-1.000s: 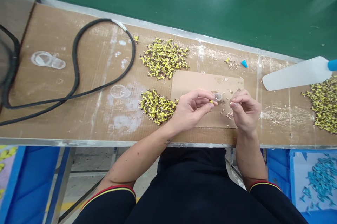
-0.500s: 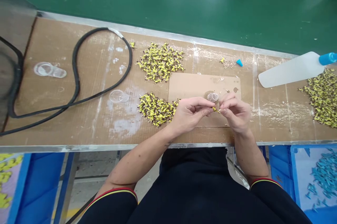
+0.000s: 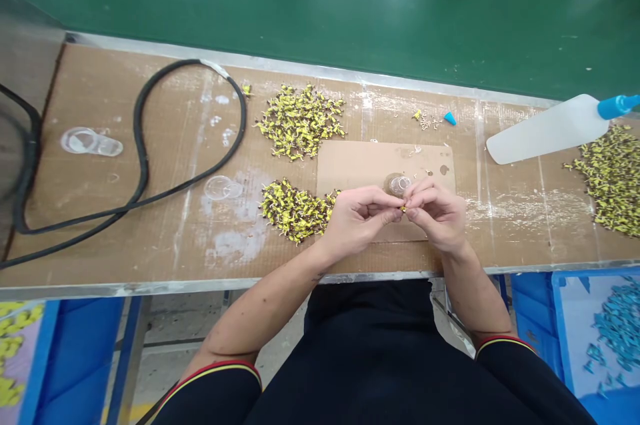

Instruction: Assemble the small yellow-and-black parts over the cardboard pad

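Observation:
My left hand point(image 3: 361, 217) pinches a tiny yellow piece point(image 3: 403, 209) between thumb and fingertips. Fingertips of my right hand point(image 3: 436, 212) close on the same piece from the other side, so the two hands meet over the cardboard sheet point(image 3: 360, 162). Just beyond them a small clear cup point(image 3: 399, 184) stands on the sheet. To the left of my left hand lies a heap of small yellow and dark pieces point(image 3: 293, 210), with a second heap point(image 3: 300, 120) behind it.
A black cable point(image 3: 144, 165) loops at left near clear plastic cups point(image 3: 90, 142). At right are a white bottle point(image 3: 550, 130), a blue cap point(image 3: 449, 118) and another yellow heap point(image 3: 615, 182). Blue bins point(image 3: 557, 332) sit below the table edge.
My right hand has moved left, closer to my left hand, and its fingertips now meet the left ones around the yellow piece. The view has shifted slightly.

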Available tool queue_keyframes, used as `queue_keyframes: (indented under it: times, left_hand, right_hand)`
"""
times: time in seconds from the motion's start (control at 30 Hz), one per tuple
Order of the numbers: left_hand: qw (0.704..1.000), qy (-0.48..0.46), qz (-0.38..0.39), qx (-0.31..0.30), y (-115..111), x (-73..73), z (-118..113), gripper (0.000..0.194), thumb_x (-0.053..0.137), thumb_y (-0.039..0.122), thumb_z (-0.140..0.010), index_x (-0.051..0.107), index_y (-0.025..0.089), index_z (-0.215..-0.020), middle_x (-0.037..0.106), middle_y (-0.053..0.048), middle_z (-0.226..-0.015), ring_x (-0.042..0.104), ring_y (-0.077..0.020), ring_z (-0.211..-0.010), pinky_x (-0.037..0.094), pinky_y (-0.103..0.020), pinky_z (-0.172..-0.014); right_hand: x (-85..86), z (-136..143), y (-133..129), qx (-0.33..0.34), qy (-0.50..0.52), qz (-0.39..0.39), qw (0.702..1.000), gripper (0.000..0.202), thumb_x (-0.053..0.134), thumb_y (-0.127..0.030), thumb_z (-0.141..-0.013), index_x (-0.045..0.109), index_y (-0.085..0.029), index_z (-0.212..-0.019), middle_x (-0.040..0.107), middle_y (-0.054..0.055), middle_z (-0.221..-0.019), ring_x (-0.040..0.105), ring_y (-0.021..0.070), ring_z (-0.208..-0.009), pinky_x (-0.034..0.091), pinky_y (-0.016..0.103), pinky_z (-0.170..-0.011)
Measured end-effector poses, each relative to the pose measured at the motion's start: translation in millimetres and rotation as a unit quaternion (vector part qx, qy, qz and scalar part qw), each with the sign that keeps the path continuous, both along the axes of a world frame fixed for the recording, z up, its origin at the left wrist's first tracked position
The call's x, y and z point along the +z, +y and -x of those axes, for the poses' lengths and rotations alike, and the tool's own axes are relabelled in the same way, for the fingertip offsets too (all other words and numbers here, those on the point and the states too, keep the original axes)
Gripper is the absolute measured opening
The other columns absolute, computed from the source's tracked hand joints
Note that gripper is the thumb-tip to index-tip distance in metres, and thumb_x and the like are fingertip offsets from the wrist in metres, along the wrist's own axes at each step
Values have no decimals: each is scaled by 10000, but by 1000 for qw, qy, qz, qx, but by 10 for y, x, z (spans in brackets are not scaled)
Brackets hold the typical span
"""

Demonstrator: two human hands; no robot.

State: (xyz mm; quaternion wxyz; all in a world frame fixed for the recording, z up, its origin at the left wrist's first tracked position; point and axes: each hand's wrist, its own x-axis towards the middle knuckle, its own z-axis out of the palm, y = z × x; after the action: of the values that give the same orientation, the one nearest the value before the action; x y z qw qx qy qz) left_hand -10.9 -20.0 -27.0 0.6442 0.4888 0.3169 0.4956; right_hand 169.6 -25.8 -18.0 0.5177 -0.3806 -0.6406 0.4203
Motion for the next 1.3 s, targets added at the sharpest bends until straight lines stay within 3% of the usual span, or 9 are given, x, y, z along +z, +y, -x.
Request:
queue_keyframes:
  times: [0.2, 0.33, 0.43, 0.5, 0.63, 0.93, 1.03, 1.2, 1.3]
  left_hand:
    - [998, 6, -60, 19, -4, -21, 4, 62, 803, 206, -866, 817, 181, -921, 777, -44, -819, 759, -121, -712, 640, -198, -683]
    - [988, 54, -135, 45, -15, -17, 6, 115, 723, 134, -903, 808, 181, -964, 782, -45, -825, 754, -113, -705, 627, -182, -657]
    - [961, 114, -228, 104, -29, -12, -7, 164, 721, 71, -880, 792, 190, -968, 794, -28, -819, 752, -99, -701, 619, -168, -680]
    - [945, 123, -269, 139, -44, -27, -23, 273, 726, 34, -862, 763, 198, -1077, 816, -30, -890, 779, -106, -764, 633, -176, -762]
    - [950, 94, -257, 149, -80, -88, -51, 456, 711, 29, -874, 648, 208, -1288, 831, -39, -962, 810, -143, -907, 649, -241, -909]
    - [952, 96, -251, 149, -89, -106, -60, 431, 713, 71, -900, 601, 213, -1292, 830, -29, -969, 812, -135, -910, 656, -222, -901]
    - [939, 111, -277, 170, -89, -119, -67, 429, 716, 72, -897, 599, 215, -1285, 827, -22, -966, 814, -140, -899, 662, -237, -912]
    - [893, 143, -363, 226, -115, -151, -80, 517, 725, -1, -853, 594, 217, -1303, 823, -26, -1031, 813, -139, -918, 670, -207, -877]
    - [886, 145, -372, 236, -128, -157, -83, 572, 726, -22, -837, 574, 209, -1338, 822, -40, -1045, 814, -156, -936, 681, -231, -879]
  right_hand:
    - [-1, 12, 5, -8, -4, -3, 1000, 54, 751, -207, -890, 756, -253, -865, 655, 4, -772, 669, 159, -769, 567, 312, -693]
    - [-5, 23, 8, -15, -6, -16, 1000, 91, 738, -168, -886, 753, -255, -865, 657, 3, -775, 668, 158, -774, 568, 312, -697]
    - [-8, 20, 10, -25, -23, -24, 999, 76, 735, -192, -892, 754, -261, -866, 656, 6, -762, 666, 173, -777, 570, 334, -700]
    - [-9, 13, 10, -30, -35, -27, 999, 54, 742, -217, -895, 757, -265, -874, 650, 4, -752, 657, 177, -776, 571, 348, -714]
    - [-9, 4, 3, -32, -52, -35, 998, 38, 737, -255, -914, 759, -266, -885, 655, 1, -754, 638, 168, -755, 559, 344, -711]
    - [-26, 13, -2, -45, -85, -77, 992, 76, 708, -192, -923, 741, -260, -918, 636, -11, -752, 585, 149, -709, 514, 309, -660]
    - [-27, 22, -6, -57, -99, -94, 989, 77, 702, -192, -924, 738, -258, -910, 631, -10, -743, 573, 151, -691, 508, 316, -647]
    - [-52, 37, -34, -66, -107, -110, 986, 60, 708, -212, -926, 741, -262, -927, 607, -10, -722, 564, 158, -679, 476, 311, -595]
    - [-66, 37, -47, -66, -110, -127, 984, 109, 698, -176, -928, 739, -267, -972, 612, -6, -747, 563, 159, -685, 473, 312, -597]
